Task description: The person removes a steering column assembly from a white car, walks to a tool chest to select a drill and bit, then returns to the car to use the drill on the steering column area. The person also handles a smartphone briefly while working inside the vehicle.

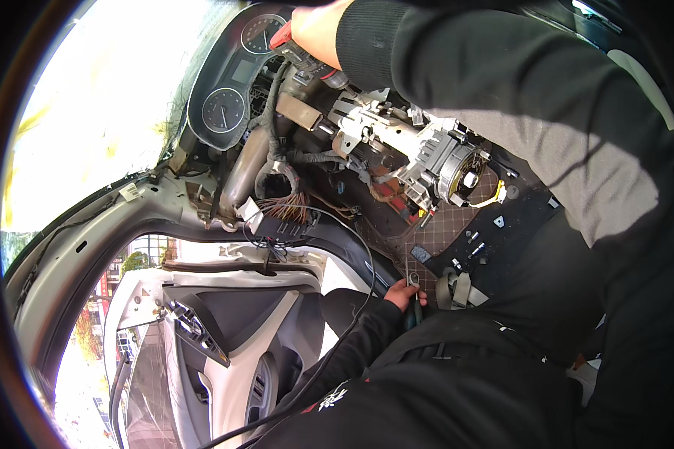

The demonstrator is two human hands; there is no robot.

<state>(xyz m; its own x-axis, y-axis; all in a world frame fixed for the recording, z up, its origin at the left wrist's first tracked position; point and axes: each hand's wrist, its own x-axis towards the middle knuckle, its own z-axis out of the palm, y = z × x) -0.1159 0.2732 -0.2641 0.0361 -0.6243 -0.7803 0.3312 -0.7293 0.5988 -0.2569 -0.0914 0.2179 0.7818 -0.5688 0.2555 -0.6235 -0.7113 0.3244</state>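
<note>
My right hand (320,31) is wrapped round a red-and-black cordless power tool (307,61) at the top of the view. The tool's nose points down and right, close to the upper end of the bare metal steering column (397,135); whether it touches a fastener I cannot tell. Low in the middle, my left hand (403,295) is closed on a ratchet wrench (415,278). Its round head shows above the fingers, and a dark green handle runs below them. The column has no steering wheel on it, and a round clock-spring unit (460,173) sits at its lower right end.
The instrument cluster (223,111) stands at upper left. A wiring harness (273,142) and a connector bundle (288,213) hang beside it. Loose sockets (472,243) and small parts lie on the floor mat (445,228). The open car door (240,322) is at lower left; a black cable (352,322) crosses in front.
</note>
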